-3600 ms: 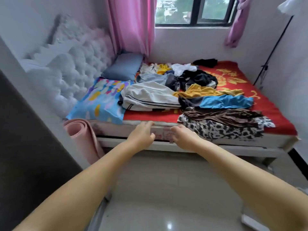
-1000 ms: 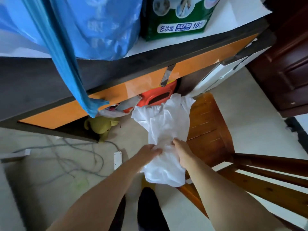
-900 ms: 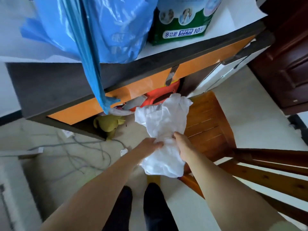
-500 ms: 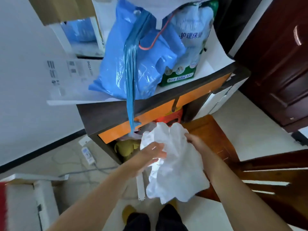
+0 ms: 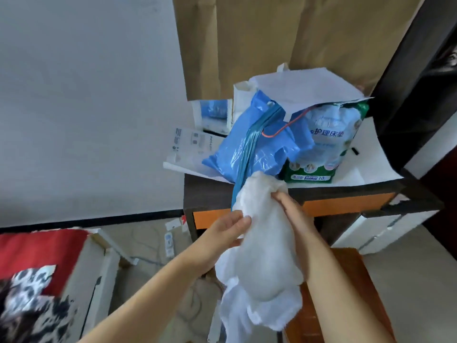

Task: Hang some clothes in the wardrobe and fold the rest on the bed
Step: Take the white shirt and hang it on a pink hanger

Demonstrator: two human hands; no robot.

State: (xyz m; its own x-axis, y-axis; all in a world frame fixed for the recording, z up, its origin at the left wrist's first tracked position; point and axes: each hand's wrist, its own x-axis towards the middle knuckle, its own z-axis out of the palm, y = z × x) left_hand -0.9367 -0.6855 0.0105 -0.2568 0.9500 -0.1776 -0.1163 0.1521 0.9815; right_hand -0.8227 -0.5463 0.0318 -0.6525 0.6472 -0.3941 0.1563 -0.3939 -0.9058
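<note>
gripping one white garment [image 5: 265, 253]: left hand [image 5: 223, 235] pinching it, right hand [image 5: 294, 219] curled round it.

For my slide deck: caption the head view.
Both hands, left hand and right hand, grip a crumpled white garment before a cluttered desk.

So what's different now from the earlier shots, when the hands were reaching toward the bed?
Both hands now hold a white garment, lifted in front of the desk; the left hand pinches its edge, the right hand grips the far side. The view has turned from the bed and risen. In the last second, the blue bag and green pack stayed put.
</note>
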